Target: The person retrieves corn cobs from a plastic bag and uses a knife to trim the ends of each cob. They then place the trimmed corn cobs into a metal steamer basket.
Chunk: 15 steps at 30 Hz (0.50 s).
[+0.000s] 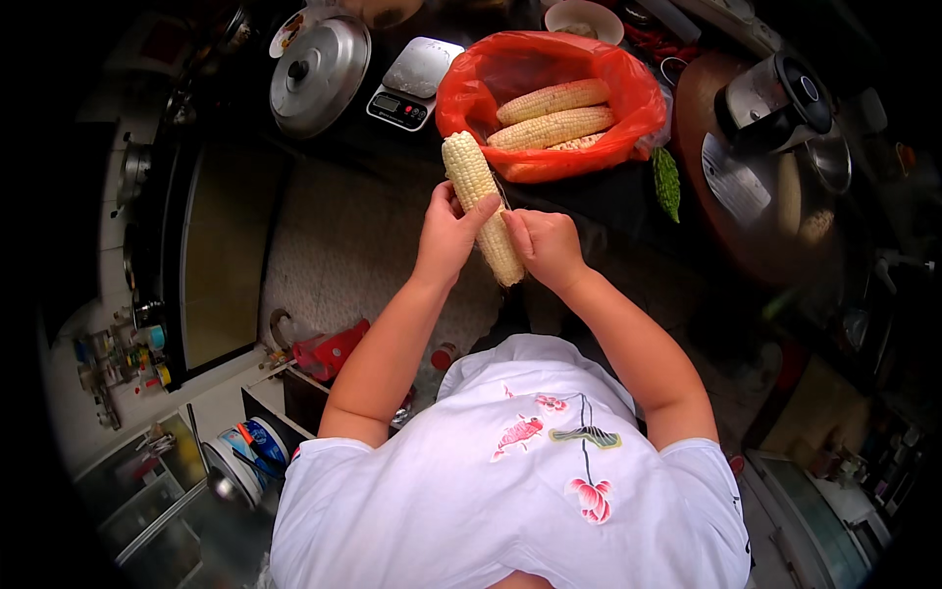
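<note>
A husked ear of pale corn [469,171] is held tilted before my body, its upper end near the rim of a red plastic bag [544,168]. My left hand [450,228] grips the ear from the left, thumb across its front. On its right side my right hand [546,241] has its fingers curled against the ear, with thin corn silk strands near them; whether it pinches the silk is hidden. Inside the open bag lie several more husked ears of corn [552,127].
Left of the bag are a digital kitchen scale [401,104] and a round metal lid [318,79]. A bitter melon [666,185] lies to its right. Farther right, a round board [765,254] holds a cleaver [734,180] and a blender jug [769,103]. A white bowl [585,16] stands behind.
</note>
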Motion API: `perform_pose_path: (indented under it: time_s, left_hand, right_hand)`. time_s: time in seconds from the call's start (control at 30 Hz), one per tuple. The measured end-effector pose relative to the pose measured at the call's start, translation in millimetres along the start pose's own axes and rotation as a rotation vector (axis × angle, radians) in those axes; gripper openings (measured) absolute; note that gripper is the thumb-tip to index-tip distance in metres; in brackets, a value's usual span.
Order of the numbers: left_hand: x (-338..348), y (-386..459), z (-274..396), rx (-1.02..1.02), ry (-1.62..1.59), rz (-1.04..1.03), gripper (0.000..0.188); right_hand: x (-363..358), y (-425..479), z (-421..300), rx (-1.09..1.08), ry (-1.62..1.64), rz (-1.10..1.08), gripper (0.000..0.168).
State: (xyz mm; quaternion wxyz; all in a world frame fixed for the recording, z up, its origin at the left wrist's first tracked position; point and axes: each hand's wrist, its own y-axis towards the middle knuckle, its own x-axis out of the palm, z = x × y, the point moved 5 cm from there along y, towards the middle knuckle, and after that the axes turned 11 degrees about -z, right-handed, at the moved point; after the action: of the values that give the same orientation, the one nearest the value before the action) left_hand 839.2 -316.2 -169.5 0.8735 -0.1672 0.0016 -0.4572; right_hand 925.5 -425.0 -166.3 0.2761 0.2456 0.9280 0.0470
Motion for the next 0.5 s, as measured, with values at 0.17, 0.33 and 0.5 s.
perform_pose_path:
  time_s: [0.17,0.33,0.5]
  left_hand:
    - [-12,1,-14,0.114,0.048,0.122,0.054]
    - [-35,-4,-26,0.065,-0.190,0.122,0.045]
    - [-38,-11,-19,0.086,-0.260,0.116,0.045]
  right_hand:
    - [-33,3,-25,0.086,0.354,0.067,0.032]
    - [-17,-11,17,0.090,0.041,0.001,0.029]
    - [45,-50,134,0.416,-0.232,-0.349,0.036]
